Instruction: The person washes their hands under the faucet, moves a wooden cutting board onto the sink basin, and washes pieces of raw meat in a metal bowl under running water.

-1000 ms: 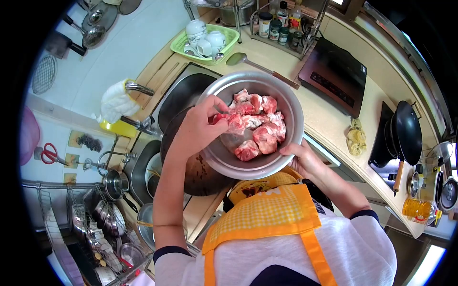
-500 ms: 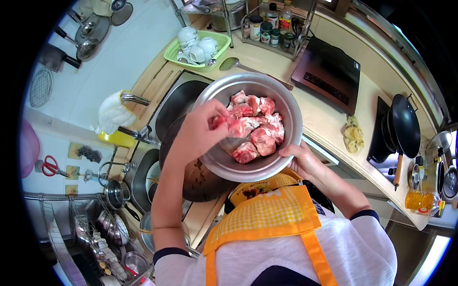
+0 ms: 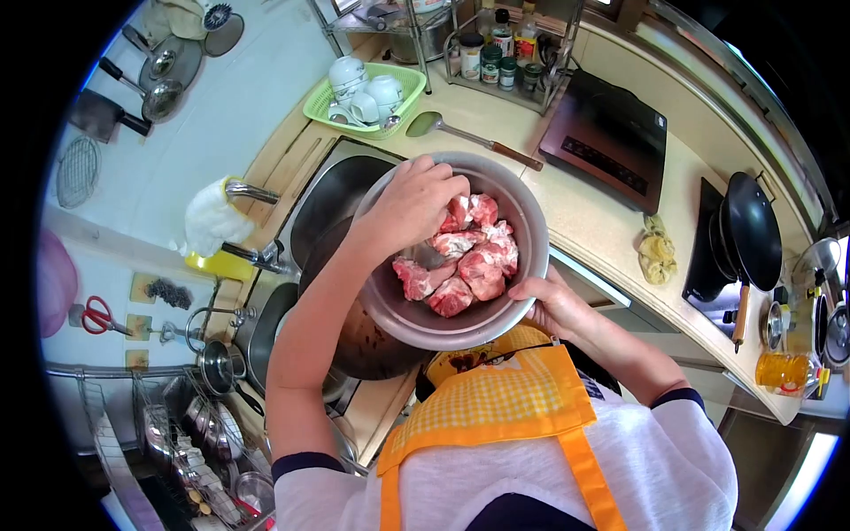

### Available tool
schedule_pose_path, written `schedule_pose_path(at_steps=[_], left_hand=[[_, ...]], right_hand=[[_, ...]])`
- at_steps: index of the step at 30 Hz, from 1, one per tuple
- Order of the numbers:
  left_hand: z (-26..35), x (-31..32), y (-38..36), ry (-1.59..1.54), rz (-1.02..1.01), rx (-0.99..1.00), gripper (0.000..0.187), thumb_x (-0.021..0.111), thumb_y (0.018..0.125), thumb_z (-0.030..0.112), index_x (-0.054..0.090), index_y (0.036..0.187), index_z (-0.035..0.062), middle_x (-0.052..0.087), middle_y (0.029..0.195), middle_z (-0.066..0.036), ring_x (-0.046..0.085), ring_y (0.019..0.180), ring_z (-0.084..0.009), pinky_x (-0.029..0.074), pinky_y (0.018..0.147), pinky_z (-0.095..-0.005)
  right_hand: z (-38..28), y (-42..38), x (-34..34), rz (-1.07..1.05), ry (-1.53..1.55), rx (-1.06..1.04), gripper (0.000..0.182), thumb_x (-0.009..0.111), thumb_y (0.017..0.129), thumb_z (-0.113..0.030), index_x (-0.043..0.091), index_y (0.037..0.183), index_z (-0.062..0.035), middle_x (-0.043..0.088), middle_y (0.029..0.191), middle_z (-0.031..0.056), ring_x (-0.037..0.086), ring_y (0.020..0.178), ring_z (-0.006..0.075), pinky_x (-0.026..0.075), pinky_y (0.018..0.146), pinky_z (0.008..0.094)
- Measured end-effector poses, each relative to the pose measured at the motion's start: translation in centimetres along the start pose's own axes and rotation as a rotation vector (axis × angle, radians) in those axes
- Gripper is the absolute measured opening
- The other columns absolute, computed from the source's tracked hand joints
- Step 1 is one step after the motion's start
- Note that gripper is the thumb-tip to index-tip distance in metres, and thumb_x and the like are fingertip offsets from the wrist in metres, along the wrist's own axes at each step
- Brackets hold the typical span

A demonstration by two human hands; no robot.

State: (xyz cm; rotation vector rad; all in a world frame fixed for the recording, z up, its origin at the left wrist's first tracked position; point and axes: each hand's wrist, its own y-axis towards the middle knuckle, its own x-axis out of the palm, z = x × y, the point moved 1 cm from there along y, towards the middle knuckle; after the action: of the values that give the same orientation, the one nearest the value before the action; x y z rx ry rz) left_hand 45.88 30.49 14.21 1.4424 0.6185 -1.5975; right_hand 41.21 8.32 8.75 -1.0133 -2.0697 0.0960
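While the right hand (image 3: 551,298) alone clearly supports the bowl (image 3: 538,221), thumb on the rim and fingers curled beneath, a slip looks like the main risk: wet fingers or uneven weight could let it tip. Left hand (image 3: 412,202) reaches over the far left rim, fingers bent down toward the meat (image 3: 483,268); fingertips hidden, cannot tell whether they pinch a piece.

Meat lies inside the bowl, heaped mostly away from the left wall. Bowl is held up in front of the apron (image 3: 505,389), partly over the pan (image 3: 370,341) and the sink (image 3: 345,177); cannot tell whether bowl touches pan. Pieces could spill into the pan or onto the counter (image 3: 571,202) if the bowl tilts. A slick piece could drop if lifted by a poor grip. Bowl could also knock the pan if lowered, since it sits so close. Raw juice on fingers could spread to the spatula (image 3: 469,135) or cups (image 3: 382,93) if touched.

Counts: 2 hands, 1 bowl, about 7 meat pieces visible, maybe more under the left hand. 1 pan by the sink, 1 spatula, 1 green basket (image 3: 405,104), at least 3 cups, 1 cooker (image 3: 611,133), 1 cloth (image 3: 657,252), 1 oil bottle (image 3: 784,372), 1 pair of scissors (image 3: 99,319).
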Motion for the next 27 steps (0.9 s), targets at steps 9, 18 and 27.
schedule_pose_path(at_steps=[9, 18, 27], left_hand=[[-0.6, -2.3, -1.9, -0.126, -0.130, 0.023, 0.026, 0.062, 0.054, 0.008, 0.049, 0.077, 0.0091, 0.048, 0.076, -0.003, 0.045, 0.081, -0.0221, 0.031, 0.077, -0.0313], [-2.4, -2.6, -3.3, -0.662, 0.072, -0.270, 0.021, 0.060, 0.062, 0.003, 0.049, 0.079, 0.0056, 0.050, 0.075, -0.001, 0.047, 0.070, -0.0116, 0.039, 0.066, -0.0251], [-3.1, -2.7, -3.2, -1.003, 0.092, -0.463, 0.014, 0.057, 0.071, 0.002, 0.053, 0.084, 0.0027, 0.045, 0.072, 0.005, 0.043, 0.066, -0.0018, 0.037, 0.058, -0.0176]], right_hand=[[0.6, 0.4, 0.3, 0.031, -0.015, -0.005, 0.041, 0.053, 0.073, -0.002, 0.041, 0.112, 0.0066, 0.056, 0.095, 0.0137, 0.061, 0.080, 0.0184, 0.053, 0.071, 0.0295], [0.5, 1.3, -0.3, -0.025, -0.027, 0.023, 0.062, 0.053, 0.072, 0.000, 0.022, 0.125, 0.0024, 0.049, 0.104, 0.0174, 0.061, 0.079, 0.0205, 0.055, 0.066, 0.0306], [0.2, 1.0, 0.0, 0.023, -0.035, -0.007, 0.041, 0.053, 0.072, -0.001, 0.042, 0.110, 0.0056, 0.056, 0.093, 0.0128, 0.061, 0.078, 0.0170, 0.052, 0.069, 0.0280]])
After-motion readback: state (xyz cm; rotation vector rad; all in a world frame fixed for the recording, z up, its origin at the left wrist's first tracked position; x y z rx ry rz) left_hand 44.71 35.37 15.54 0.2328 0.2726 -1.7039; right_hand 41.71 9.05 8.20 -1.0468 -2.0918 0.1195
